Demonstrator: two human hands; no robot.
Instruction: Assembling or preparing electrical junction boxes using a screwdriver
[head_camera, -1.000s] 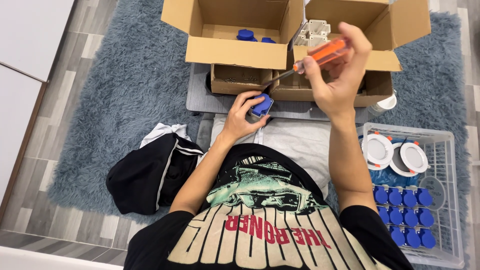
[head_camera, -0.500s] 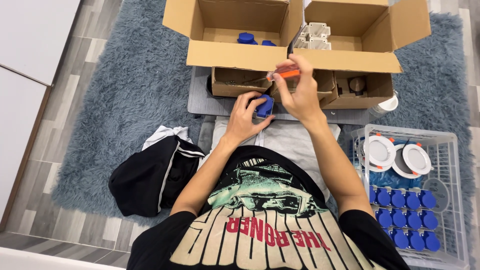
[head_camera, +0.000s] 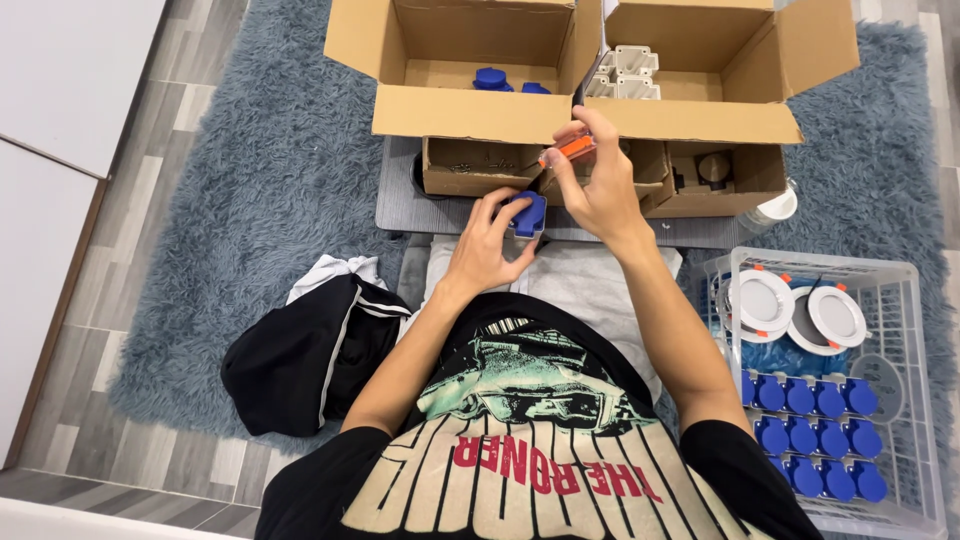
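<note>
Left hand (head_camera: 487, 243): fingers closed around a small blue plastic part (head_camera: 528, 213), held over the near edge of the grey board (head_camera: 400, 205).
Right hand (head_camera: 598, 180): clamped on an orange-handled screwdriver (head_camera: 568, 150), just above and right of the blue part.
Cardboard boxes (head_camera: 470, 110): two open ones at the far edge of the rug (head_camera: 250, 190); more blue parts in the left one, white parts (head_camera: 625, 72) in the right one.
Wire basket (head_camera: 905, 300): on the rug's right edge, holding round white fittings (head_camera: 765, 300) and rows of blue caps (head_camera: 810, 400).
Black garment (head_camera: 300, 360): crumpled on the rug, left of the person.
</note>
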